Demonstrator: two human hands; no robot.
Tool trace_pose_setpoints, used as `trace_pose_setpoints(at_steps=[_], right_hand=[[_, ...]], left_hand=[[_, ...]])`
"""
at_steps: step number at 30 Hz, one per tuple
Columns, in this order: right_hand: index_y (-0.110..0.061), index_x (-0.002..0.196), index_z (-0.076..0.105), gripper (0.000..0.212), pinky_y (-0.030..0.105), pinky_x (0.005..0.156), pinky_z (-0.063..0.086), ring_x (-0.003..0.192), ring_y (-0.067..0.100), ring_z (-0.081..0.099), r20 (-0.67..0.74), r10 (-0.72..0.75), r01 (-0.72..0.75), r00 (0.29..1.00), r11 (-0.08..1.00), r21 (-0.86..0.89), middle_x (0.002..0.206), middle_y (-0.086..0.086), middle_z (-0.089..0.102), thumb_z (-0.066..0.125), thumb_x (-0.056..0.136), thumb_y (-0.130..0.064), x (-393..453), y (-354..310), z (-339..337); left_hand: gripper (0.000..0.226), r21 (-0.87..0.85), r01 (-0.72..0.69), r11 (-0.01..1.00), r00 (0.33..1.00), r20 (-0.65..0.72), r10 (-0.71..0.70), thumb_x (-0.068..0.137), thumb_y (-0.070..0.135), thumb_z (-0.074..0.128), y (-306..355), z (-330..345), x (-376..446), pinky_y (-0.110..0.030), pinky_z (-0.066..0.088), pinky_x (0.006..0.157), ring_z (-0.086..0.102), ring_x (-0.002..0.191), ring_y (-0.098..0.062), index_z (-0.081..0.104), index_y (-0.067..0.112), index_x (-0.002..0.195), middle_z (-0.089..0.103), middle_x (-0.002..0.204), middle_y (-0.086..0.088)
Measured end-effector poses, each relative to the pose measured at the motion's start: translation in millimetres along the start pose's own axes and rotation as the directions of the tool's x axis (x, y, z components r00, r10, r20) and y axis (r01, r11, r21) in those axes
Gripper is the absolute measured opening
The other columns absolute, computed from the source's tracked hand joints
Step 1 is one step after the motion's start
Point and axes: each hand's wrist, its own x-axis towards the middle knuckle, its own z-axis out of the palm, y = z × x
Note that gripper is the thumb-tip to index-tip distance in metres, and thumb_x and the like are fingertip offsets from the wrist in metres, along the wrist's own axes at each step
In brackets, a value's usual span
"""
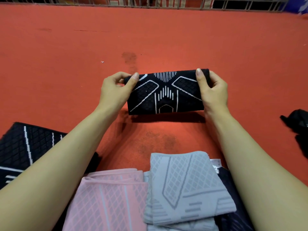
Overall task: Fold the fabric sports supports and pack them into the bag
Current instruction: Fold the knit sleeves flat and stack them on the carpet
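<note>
Head view: left fingers (135, 76) pinch the top-left corner of the black support (164, 92), thumb in front, the rest curled behind. Right fingers (199, 75) pinch the top-right corner the same way. Both hands, left hand (115, 90) & right hand (215, 92), are closed on the fabric, holding it stretched flat btwn them, raised just off the desk (150, 39); a shadow sits directly under it. Prob. held taut like this so the fold stays square and edges line up before it goes down or gets folded again. It looks already doubled over, since the top edge reads as a rolled fold, but can't confirm the layer count.

Support hangs over the middle of the desk, well away from the far edge.

Outward, twd the near edge: pink support (106, 197) and grey support (186, 184) lie flat side by side, touching, grey overlapping smth dark beneath on its right. Likely the waiting pile, kept w/in easy reach. Another black patterned support (25, 147) lies at the near-left, partly under the left forearm & cut by the frame.

At the right edge a crumpled black item (298, 120), cut off; may be the bag, can't tell. No bag clearly in view otherwise. Railing (166, 2) beyond the far edge is cropped. Dark smudges on the red surface, nature unclear.
</note>
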Motion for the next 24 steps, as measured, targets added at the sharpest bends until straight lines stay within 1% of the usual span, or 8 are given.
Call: trace_pose_setpoints(at_steps=[3,7,9,12,16,18,21,24], right_hand=[[-0.025,0.098,0.068,0.01,0.031,0.072,0.048,0.076,0.01,0.062,0.056,0.039,-0.036,0.998,0.998,-0.052,0.083,-0.005,0.071,0.07,0.098,-0.036,0.6,-2.2,0.5],[-0.019,0.129,0.055,0.047,0.027,0.086,0.046,0.105,0.017,0.06,0.027,0.416,-0.354,0.909,0.805,-0.476,0.118,0.001,0.062,0.072,0.093,-0.044,1.2,18.8,-2.2],[-0.015,0.131,0.056,0.058,0.032,0.084,0.055,0.107,0.025,0.068,0.081,0.59,-0.561,0.804,0.796,-0.225,0.121,0.008,0.068,0.08,0.084,-0.039,1.6,18.4,-3.4],[-0.013,0.111,0.061,0.028,0.04,0.079,0.061,0.094,0.028,0.076,0.238,0.65,-0.691,0.722,0.662,0.291,0.108,0.012,0.078,0.077,0.089,-0.021,7.1,7.2,-8.2],[0.0,0.124,0.058,0.044,0.043,0.062,0.063,0.093,0.032,0.074,0.364,0.718,-0.805,0.593,0.518,0.289,0.116,0.018,0.07,0.078,0.088,-0.016,-1.3,7.3,-6.6],[0.006,0.119,0.064,0.037,0.043,0.064,0.064,0.095,0.035,0.074,0.394,0.699,-0.802,0.597,0.5,0.327,0.114,0.025,0.069,0.078,0.088,-0.01,-3.9,9.3,-1.0],[0.003,0.097,0.067,0.011,0.044,0.074,0.065,0.091,0.033,0.074,0.387,0.643,-0.744,0.661,0.496,0.447,0.097,0.024,0.071,0.074,0.09,-0.001,-0.7,9.4,1.0],[-0.004,0.114,0.068,0.026,0.045,0.08,0.063,0.1,0.029,0.075,0.534,0.597,-0.793,0.599,0.534,0.292,0.111,0.018,0.074,0.074,0.088,-0.008,-4.9,4.9,-0.1]], left_hand=[[0.025,-0.061,0.098,0.993,0.995,0.024,-0.097,0.096,0.043,0.07,4.2,-1.2,3.4,-0.028,0.044,0.071,0.056,0.075,-0.008,0.065,0.023,0.081,0.063,0.08,0.005],[0.008,0.105,0.361,0.927,0.891,0.255,-0.376,0.094,0.029,0.073,1.6,3.2,-1.5,-0.026,0.048,0.066,0.059,0.073,-0.013,0.068,0.023,0.095,0.066,0.084,0.002],[0.014,0.237,0.342,0.909,0.863,0.304,-0.404,0.093,0.025,0.075,-2.0,4.9,-5.1,-0.026,0.048,0.068,0.061,0.075,-0.013,0.072,0.022,0.106,0.07,0.09,0.001],[0.016,0.402,0.298,0.866,0.783,0.416,-0.463,0.093,0.03,0.076,0.4,1.2,-9.0,-0.024,0.051,0.063,0.063,0.08,-0.013,0.075,0.02,0.106,0.072,0.093,0.002],[0.027,0.486,0.317,0.815,0.624,0.54,-0.564,0.095,0.035,0.075,4.5,4.5,-19.2,-0.03,0.062,0.061,0.072,0.082,-0.018,0.074,0.011,0.107,0.076,0.096,-0.005],[0.024,0.484,0.321,0.814,0.599,0.563,-0.57,0.097,0.032,0.074,3.5,6.3,-21.2,-0.031,0.062,0.062,0.073,0.079,-0.019,0.074,0.011,0.109,0.078,0.098,-0.008],[0.013,0.367,0.361,0.857,0.645,0.566,-0.514,0.097,0.014,0.071,0.8,4.7,-16.3,-0.031,0.056,0.073,0.07,0.083,-0.02,0.072,0.011,0.11,0.076,0.101,-0.011],[0.023,0.078,0.492,0.867,0.689,0.574,-0.443,0.096,-0.007,0.061,5.7,3.2,-11.1,-0.035,0.056,0.078,0.069,0.081,-0.023,0.066,0.014,0.104,0.072,0.092,-0.012]])
